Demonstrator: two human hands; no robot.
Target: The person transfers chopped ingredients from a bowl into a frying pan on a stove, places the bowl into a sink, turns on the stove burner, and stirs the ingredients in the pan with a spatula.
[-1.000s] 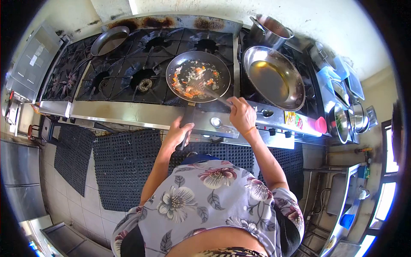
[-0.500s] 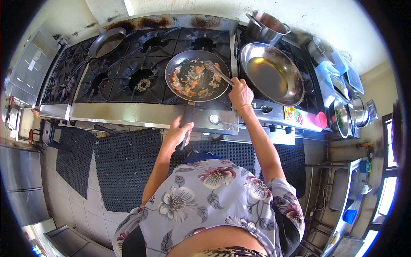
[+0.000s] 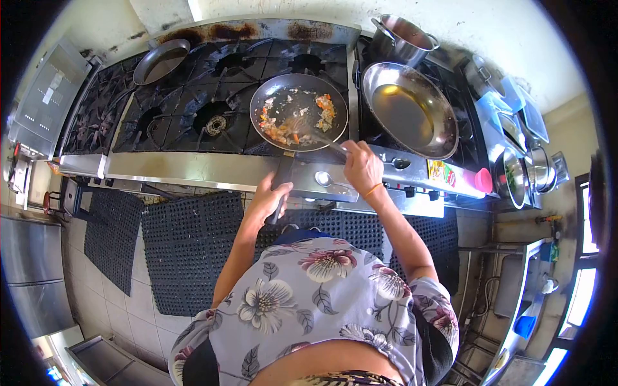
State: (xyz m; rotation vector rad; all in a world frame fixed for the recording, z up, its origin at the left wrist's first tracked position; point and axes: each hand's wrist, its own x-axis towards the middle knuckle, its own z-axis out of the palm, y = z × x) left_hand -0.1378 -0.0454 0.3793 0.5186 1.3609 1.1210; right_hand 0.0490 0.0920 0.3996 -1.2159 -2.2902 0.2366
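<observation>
A dark frying pan [image 3: 288,82] sits on the stove, with chopped orange and pale vegetables [image 3: 325,112] spread over its base. My left hand [image 3: 265,203] is closed around the pan's black handle [image 3: 283,175], which points toward me. In my right hand [image 3: 365,170] is the handle of a metal slotted spoon [image 3: 329,141]. Its head is down among the vegetables near the pan's front side, smeared by motion. Just below the pan, a metal spoon [image 3: 324,179] lies on the stove's front ledge.
Right of the pan stands a wide pan of oil [image 3: 402,119], with a tall pot [image 3: 404,44] behind it. A second dark pan [image 3: 161,62] rests at the back left. A seasoning packet [image 3: 441,172] and pink cup [image 3: 483,180] are on the right ledge.
My right hand has drawn back toward me, and the slotted spoon's head has swept from the pan's far right to its front middle. Vegetables are pushed apart. My left hand stays put.
</observation>
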